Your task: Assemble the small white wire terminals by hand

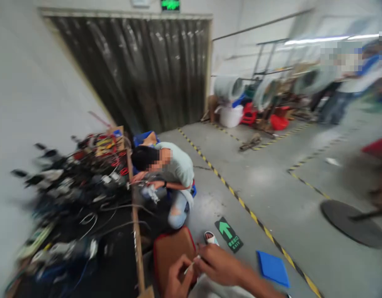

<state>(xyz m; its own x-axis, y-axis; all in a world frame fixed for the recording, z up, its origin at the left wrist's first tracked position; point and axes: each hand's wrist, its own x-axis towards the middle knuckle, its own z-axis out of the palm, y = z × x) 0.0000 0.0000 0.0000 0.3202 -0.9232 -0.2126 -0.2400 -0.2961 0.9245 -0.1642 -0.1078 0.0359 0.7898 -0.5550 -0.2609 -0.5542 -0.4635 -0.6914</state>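
Note:
Both of my hands meet at the bottom middle of the view. My left hand [177, 276] and my right hand [220, 265] pinch a small thin whitish piece [191, 265] between their fingertips; I cannot make out what it is. They hover over a brown stool seat [170, 250]. To the left lies a big heap of tangled cables and electronic scrap [75, 194] behind a wooden board edge [135, 231].
A co-worker [169, 182] crouches by the heap, handling parts. A blue flat square [272, 267] and a green exit arrow sticker [229, 234] lie on the concrete floor. Yellow-black tape lines cross the floor. Another person [342, 91] stands at the far right by clutter.

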